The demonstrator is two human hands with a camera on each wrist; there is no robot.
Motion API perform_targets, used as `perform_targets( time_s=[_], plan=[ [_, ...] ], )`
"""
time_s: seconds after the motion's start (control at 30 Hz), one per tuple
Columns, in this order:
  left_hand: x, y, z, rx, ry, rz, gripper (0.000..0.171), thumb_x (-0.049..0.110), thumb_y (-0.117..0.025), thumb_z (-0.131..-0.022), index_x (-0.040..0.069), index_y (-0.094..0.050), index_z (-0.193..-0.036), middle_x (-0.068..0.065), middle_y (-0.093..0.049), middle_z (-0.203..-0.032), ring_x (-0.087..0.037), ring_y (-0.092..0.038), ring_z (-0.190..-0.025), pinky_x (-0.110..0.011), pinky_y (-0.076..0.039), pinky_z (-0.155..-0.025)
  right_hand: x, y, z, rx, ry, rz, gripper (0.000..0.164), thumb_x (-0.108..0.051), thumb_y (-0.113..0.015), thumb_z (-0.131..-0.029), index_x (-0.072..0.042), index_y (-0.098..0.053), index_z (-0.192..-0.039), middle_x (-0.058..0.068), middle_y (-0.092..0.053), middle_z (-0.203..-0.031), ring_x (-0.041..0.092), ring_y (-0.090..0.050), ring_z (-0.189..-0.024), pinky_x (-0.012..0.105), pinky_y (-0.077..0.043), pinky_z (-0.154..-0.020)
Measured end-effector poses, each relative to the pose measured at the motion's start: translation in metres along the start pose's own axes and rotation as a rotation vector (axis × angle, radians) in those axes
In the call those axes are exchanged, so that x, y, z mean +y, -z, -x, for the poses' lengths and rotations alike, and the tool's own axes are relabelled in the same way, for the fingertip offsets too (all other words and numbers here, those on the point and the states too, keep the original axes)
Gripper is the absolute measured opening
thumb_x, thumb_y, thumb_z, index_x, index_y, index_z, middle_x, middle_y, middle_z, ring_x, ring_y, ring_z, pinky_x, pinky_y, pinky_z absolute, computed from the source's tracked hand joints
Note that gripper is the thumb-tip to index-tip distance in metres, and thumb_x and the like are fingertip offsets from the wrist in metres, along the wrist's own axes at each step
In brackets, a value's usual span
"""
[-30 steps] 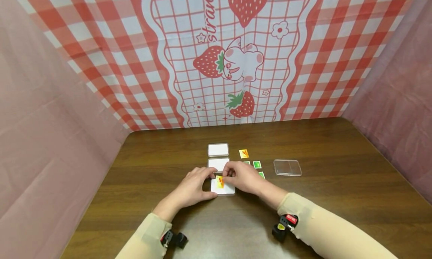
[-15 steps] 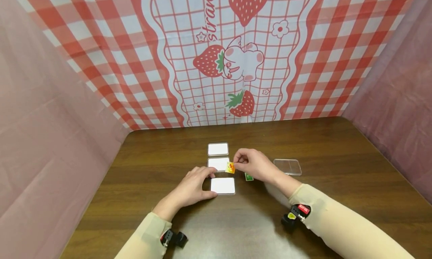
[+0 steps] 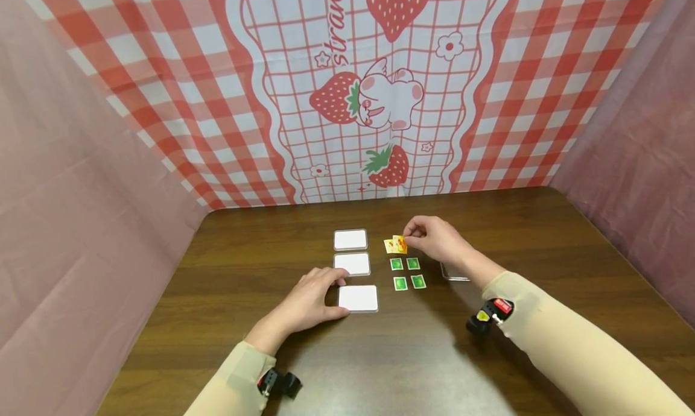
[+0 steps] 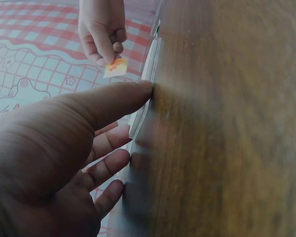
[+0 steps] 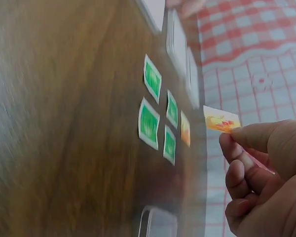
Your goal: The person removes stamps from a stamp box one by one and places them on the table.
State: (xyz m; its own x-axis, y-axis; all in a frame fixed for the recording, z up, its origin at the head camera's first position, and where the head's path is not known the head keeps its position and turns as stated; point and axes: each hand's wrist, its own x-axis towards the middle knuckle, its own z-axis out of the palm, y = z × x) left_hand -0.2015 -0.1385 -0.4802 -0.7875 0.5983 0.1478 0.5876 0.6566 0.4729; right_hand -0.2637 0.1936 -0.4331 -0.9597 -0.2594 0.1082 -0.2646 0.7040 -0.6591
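In the head view my right hand (image 3: 437,241) pinches a yellow-orange stamp (image 3: 400,244) by its right edge, between thumb and forefinger. The held stamp overlaps another yellow-orange stamp (image 3: 388,246) there; in the right wrist view the held one (image 5: 222,119) is apart from the stamp (image 5: 185,129) on the table. My left hand (image 3: 312,298) holds the left end of the nearest flat clear case (image 3: 358,298), which has a white insert. Its thumb (image 4: 133,94) lies at the front edge, with fingers at the far-left corner, partly hidden.
Two similar cases, the middle (image 3: 353,263) and the far one (image 3: 350,239), lie behind the nearest. Several green stamps (image 3: 400,283) lie in two rows right of the cases. A clear plastic case part (image 3: 453,273) lies partly under the right forearm. A patterned cloth (image 3: 304,163) hangs behind the table.
My right hand has lifted the yellow stamp off the nearest white-insert case and carried it back and right to the other yellow stamp. The green stamps are uncovered. My left hand has stayed put.
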Motion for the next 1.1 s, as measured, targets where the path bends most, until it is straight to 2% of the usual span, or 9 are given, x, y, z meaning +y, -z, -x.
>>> perform_targets(
  time_s=[0.2, 0.5, 0.6, 0.77, 0.83, 0.93, 1.1],
  plan=[
    [0.001, 0.000, 0.000, -0.003, 0.002, 0.003, 0.067, 0.028, -0.096, -0.088, 0.008, -0.064, -0.143, -0.002, -0.071, -0.124, -0.029, -0.061, -0.123, -0.055, -0.047, -0.107, 0.018, 0.006, -0.008, -0.011, -0.029, 0.026, 0.005, -0.011, -0.075, -0.103, -0.006, -0.076, -0.102, 0.006, -0.071, -0.093, 0.022, -0.060, -0.086, 0.039, -0.047, -0.078],
    [0.000, 0.000, 0.000, -0.002, 0.001, 0.003, 0.066, 0.028, -0.096, -0.088, 0.008, -0.064, -0.143, -0.002, -0.071, -0.125, -0.028, -0.061, -0.122, -0.055, -0.047, -0.106, 0.036, 0.004, -0.016, -0.008, -0.011, 0.043, 0.007, -0.012, -0.078, -0.101, -0.004, -0.076, -0.099, 0.006, -0.072, -0.089, 0.020, -0.062, -0.084, 0.040, -0.048, -0.080],
    [-0.001, -0.001, 0.000, 0.001, -0.006, 0.004, 0.066, 0.028, -0.096, -0.088, 0.009, -0.064, -0.143, -0.002, -0.071, -0.125, -0.028, -0.061, -0.122, -0.055, -0.047, -0.107, 0.062, -0.004, -0.027, 0.005, 0.030, 0.038, 0.008, -0.016, -0.078, -0.100, -0.008, -0.076, -0.096, 0.006, -0.071, -0.087, 0.022, -0.062, -0.082, 0.040, -0.049, -0.078],
    [-0.002, -0.001, 0.000, 0.001, -0.004, 0.006, 0.067, 0.028, -0.096, -0.088, 0.009, -0.064, -0.144, -0.001, -0.071, -0.126, -0.027, -0.061, -0.123, -0.055, -0.047, -0.107, 0.122, -0.026, -0.059, 0.049, 0.042, 0.109, 0.008, -0.027, -0.079, -0.098, -0.022, -0.077, -0.092, -0.003, -0.070, -0.086, 0.017, -0.063, -0.081, 0.039, -0.049, -0.075],
    [-0.002, -0.001, 0.000, 0.000, -0.002, 0.007, 0.067, 0.029, -0.095, -0.088, 0.009, -0.064, -0.144, -0.001, -0.070, -0.126, -0.027, -0.061, -0.123, -0.055, -0.047, -0.106, 0.126, -0.030, -0.063, 0.064, 0.015, 0.141, 0.007, -0.029, -0.080, -0.096, -0.026, -0.077, -0.091, -0.006, -0.070, -0.086, 0.014, -0.063, -0.082, 0.039, -0.050, -0.075],
    [-0.002, -0.001, 0.000, -0.001, -0.001, 0.005, 0.067, 0.029, -0.096, -0.088, 0.009, -0.064, -0.144, -0.001, -0.070, -0.126, -0.027, -0.061, -0.123, -0.055, -0.047, -0.106, 0.112, -0.026, -0.058, 0.063, -0.001, 0.147, 0.005, -0.025, -0.078, -0.096, -0.021, -0.077, -0.092, -0.001, -0.070, -0.087, 0.019, -0.064, -0.082, 0.042, -0.049, -0.074],
    [-0.001, -0.001, 0.000, -0.006, 0.004, 0.009, 0.066, 0.028, -0.096, -0.089, 0.010, -0.064, -0.143, -0.001, -0.070, -0.125, -0.028, -0.061, -0.124, -0.055, -0.047, -0.107, 0.062, -0.014, -0.035, 0.040, -0.061, 0.139, 0.006, -0.017, -0.075, -0.097, -0.011, -0.076, -0.096, 0.006, -0.071, -0.090, 0.026, -0.065, -0.086, 0.046, -0.049, -0.079]
  ],
)
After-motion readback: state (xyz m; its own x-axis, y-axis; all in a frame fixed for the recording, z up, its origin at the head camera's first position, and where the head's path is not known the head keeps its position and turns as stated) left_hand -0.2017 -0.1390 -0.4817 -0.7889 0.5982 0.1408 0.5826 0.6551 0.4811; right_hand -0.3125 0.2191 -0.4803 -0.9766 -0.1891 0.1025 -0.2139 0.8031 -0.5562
